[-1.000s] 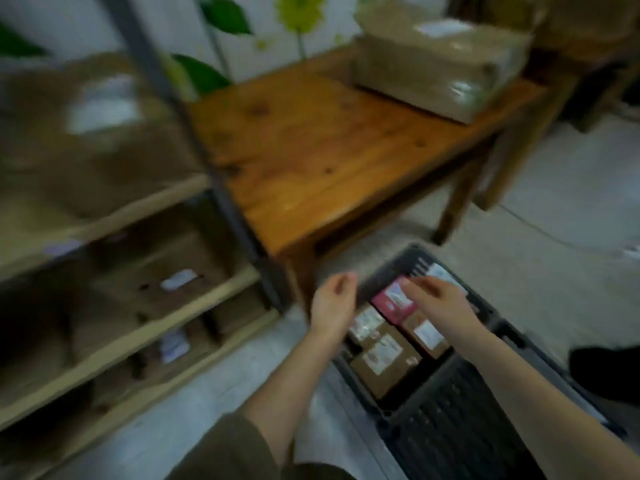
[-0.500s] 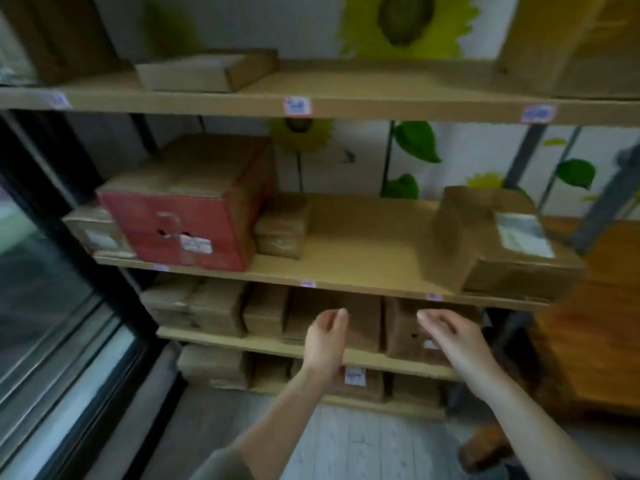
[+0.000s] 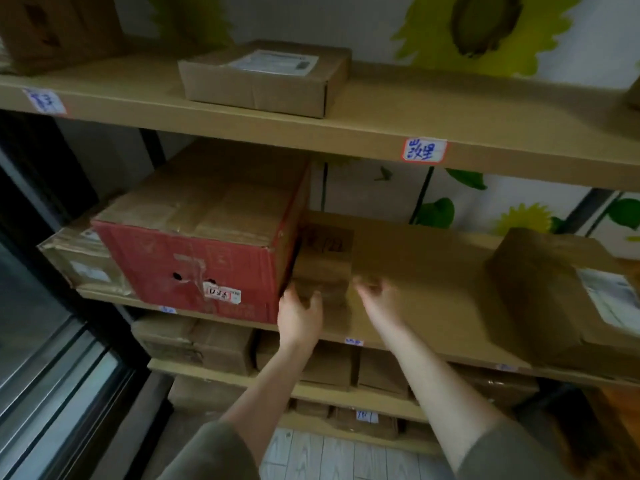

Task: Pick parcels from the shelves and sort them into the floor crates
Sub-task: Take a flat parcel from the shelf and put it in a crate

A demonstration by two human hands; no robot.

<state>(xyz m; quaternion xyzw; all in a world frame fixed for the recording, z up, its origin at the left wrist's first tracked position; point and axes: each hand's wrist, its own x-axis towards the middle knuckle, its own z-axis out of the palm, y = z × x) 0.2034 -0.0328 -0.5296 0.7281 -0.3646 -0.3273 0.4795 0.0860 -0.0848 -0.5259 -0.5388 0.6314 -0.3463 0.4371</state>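
Left hand on middle-shelf parcel

Left hand round the small brown parcel beside the red box, middle shelf; blurred right hand alongside.

Wall: white, behind the shelving, painted or papered with a sunflower motif: one large yellow sunflower head at top right, a smaller bloom lower down, and green leaves on thin dark stems. Shelving unit: tan boards on dark metal uprights, at least four tiers; front edges carry small handwritten paper labels, the clearest red-bordered with blue script. Glazing: dark-framed glass panel at left, reaching to floor level, with pale rails at its foot. Floor: light grey plank pattern. Wooden surface: orange-brown, at lower right, partly seen. Light: dim, soft, brightest at the glass.
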